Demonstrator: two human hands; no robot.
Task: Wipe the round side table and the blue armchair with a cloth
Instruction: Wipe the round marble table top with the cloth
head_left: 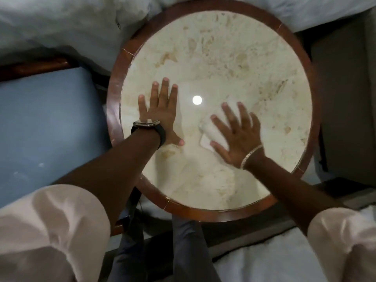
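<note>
A: Describe the work surface.

B: The round side table (213,58) has a polished cream stone top with tan mottling, set in 1 reddish-brown wooden rim. The rim shows thin joint lines. 1 bright round light reflection (197,100) sits near the centre of the top.

A: State the condition of each hand.

B: The left hand (161,115) lies flat on the stone, palm down, all 5 digits spread, holding nothing. A dark wristwatch (147,128) with a metal case is on that wrist. The right hand (238,135) is also flat and spread wide, pressing down on the cloth (209,132). A thin metal bracelet (251,156) circles that wrist.

A: Locate the cloth.

B: It is a small white folded cloth, soft in texture, on the table top just right of centre, partly covered by the right palm and fingers. Its left edge and 1 corner project from under the hand.

A: Locate the armchair.

B: The blue armchair (50,123) stands just beside the table at left. Its seat is smooth and matte, with dark wood trim along the upper edge.

A: Describe the surroundings.

B: Pale blue-grey rumpled fabric (61,21) lies beyond the table. Both forearms emerge from rolled white sleeves (50,231).
</note>
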